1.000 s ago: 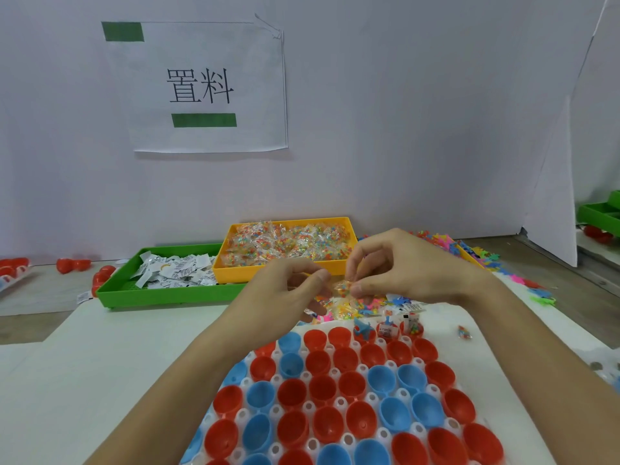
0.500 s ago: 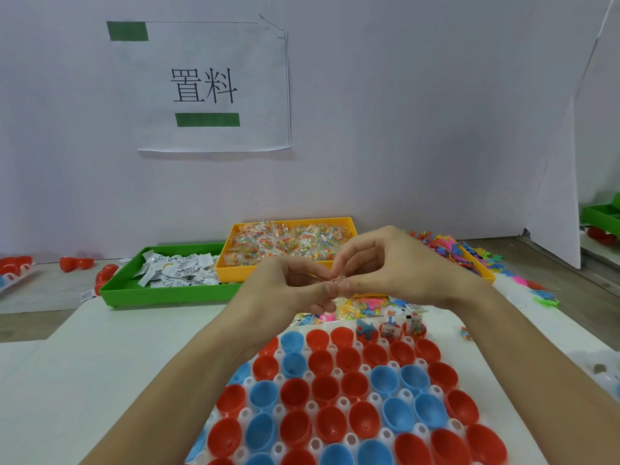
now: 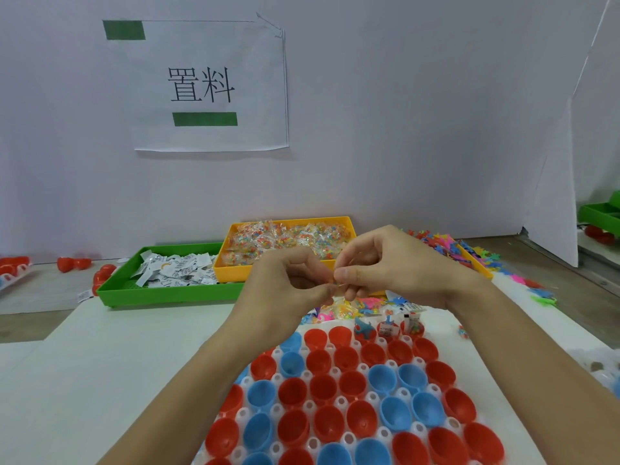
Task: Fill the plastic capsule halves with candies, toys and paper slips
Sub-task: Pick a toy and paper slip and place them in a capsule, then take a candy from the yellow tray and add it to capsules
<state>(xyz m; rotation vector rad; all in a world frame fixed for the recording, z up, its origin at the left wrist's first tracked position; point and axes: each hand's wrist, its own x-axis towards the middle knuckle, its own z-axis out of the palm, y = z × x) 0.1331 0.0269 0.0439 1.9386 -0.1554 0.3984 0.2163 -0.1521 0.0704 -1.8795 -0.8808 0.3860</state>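
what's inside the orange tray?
The orange tray holds a heap of clear packets of multicoloured candies. Its near right part is hidden behind the left hand and right hand, which pinch something small between them; lower layers cannot be seen.

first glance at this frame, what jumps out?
The tray of red and blue capsule halves fills the foreground, mostly empty; only three in the far row at right hold items. Above it, the left hand and right hand meet, pinching something small that cannot be made out. Behind sit a green tray of paper slips and an orange tray of candies.
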